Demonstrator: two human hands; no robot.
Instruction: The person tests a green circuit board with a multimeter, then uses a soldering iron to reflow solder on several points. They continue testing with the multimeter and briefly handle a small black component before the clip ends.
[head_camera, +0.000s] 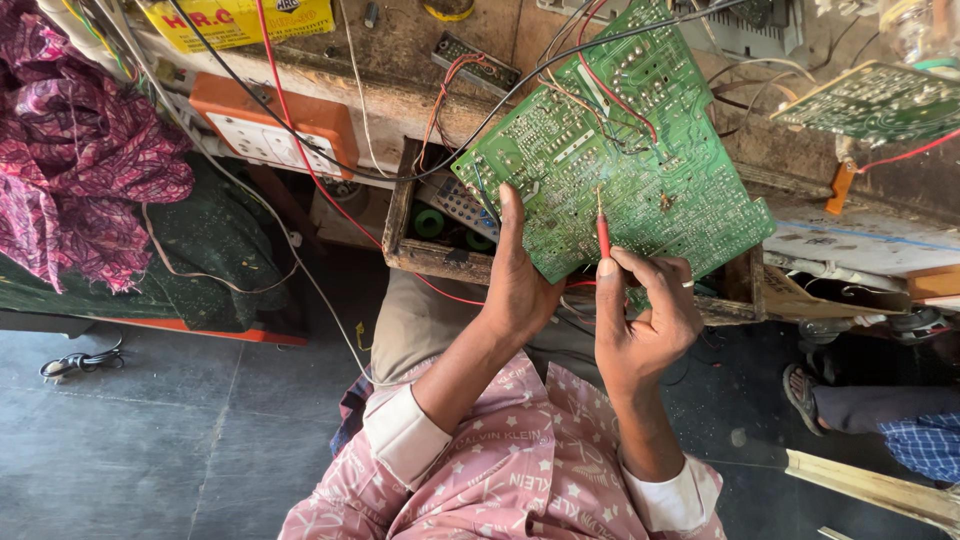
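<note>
The person's left hand (520, 285) grips the lower edge of a large green circuit board (610, 150), thumb pressed flat up its solder side, holding it tilted above an open wooden drawer (440, 258) at the front of the cluttered workbench. Their right hand (645, 320) is closed around a slim red probe (603, 235), pinched between thumb and fingers like a pen, its tip touching the board near the middle. A second green board (880, 100) lies on the bench to the right, and an orange socket box (275, 130) sits to the left.
</note>
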